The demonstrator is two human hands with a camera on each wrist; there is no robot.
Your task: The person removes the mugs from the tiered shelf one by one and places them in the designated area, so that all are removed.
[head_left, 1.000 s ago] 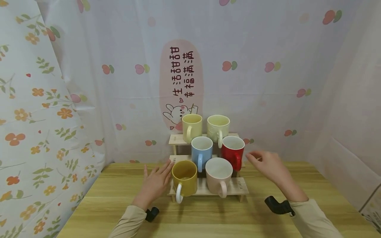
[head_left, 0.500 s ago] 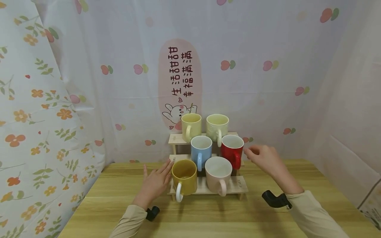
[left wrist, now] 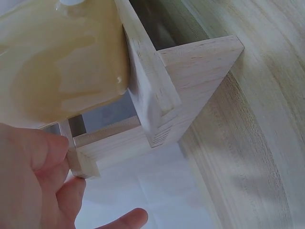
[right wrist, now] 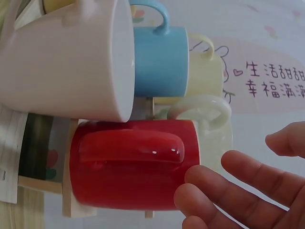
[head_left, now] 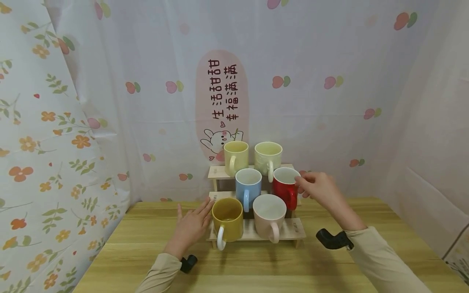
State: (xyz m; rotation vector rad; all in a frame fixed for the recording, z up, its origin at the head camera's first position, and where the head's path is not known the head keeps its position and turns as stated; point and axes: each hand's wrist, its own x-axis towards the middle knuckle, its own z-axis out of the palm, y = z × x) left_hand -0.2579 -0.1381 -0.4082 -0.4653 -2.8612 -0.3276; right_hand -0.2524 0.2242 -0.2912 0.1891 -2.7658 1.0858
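A red mug (head_left: 281, 188) with a white inside stands on the middle step of a three-step wooden rack (head_left: 297, 228). Beside its right rim is my right hand (head_left: 324, 193); in the right wrist view its fingertips (right wrist: 188, 198) overlap the mug's rim, with the thumb well apart. Whether they touch it I cannot tell. To the left, my left hand (head_left: 191, 226) has its fingers extended by the mustard mug (head_left: 231, 228) on the lowest step. The left wrist view shows those fingers against a wooden end of the rack, close to that mug.
A light blue mug (head_left: 243, 187) shares the middle step, and a pale pink mug (head_left: 264, 221) stands on the lowest. Yellow (head_left: 242, 158) and pale green (head_left: 264, 160) mugs occupy the top step. A patterned curtain (head_left: 329, 114) hangs behind the wooden table (head_left: 146, 236).
My right hand has moved left to the red mug's rim. My left hand stays by the rack, and the mugs have not moved.
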